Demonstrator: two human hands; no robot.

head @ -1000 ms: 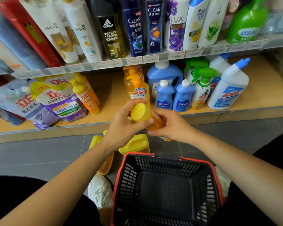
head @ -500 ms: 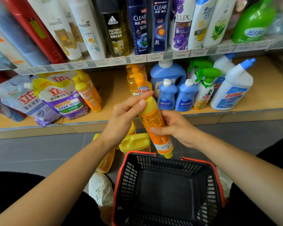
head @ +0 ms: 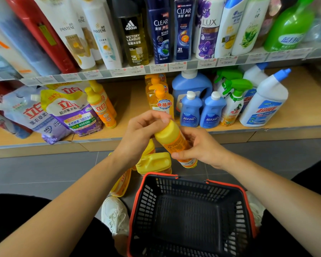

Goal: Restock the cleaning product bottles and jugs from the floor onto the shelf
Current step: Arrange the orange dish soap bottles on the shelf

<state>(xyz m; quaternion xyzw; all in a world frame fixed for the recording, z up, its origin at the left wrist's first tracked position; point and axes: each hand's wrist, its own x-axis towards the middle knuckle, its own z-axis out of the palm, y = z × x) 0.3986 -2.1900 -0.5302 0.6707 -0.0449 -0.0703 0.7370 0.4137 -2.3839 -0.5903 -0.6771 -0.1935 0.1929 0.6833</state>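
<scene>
I hold an orange bottle with a yellow cap [head: 174, 141] tilted in the air above the floor, in front of the lower shelf [head: 230, 130]. My left hand [head: 139, 134] curls round its cap end. My right hand [head: 198, 147] grips its body from the right. On the floor below stand a yellow jug [head: 154, 162] and a flat yellow bottle [head: 120, 182]; part of another yellow bottle shows behind my left wrist. On the shelf behind are yellow pump bottles [head: 161, 102] and two orange bottles [head: 102, 106].
A black basket with a red rim [head: 189, 216] sits on the grey floor between my feet, nothing in it. The lower shelf also holds refill pouches [head: 63, 112], blue bottles [head: 202, 110], green sprayers [head: 233, 101] and white cleaner bottles [head: 263, 104]. Shampoo bottles fill the upper shelf [head: 156, 69].
The orange bottle has been turned in my hands: cap toward me, then upright, now tilted with the cap up and left. My left hand has closed round the cap.
</scene>
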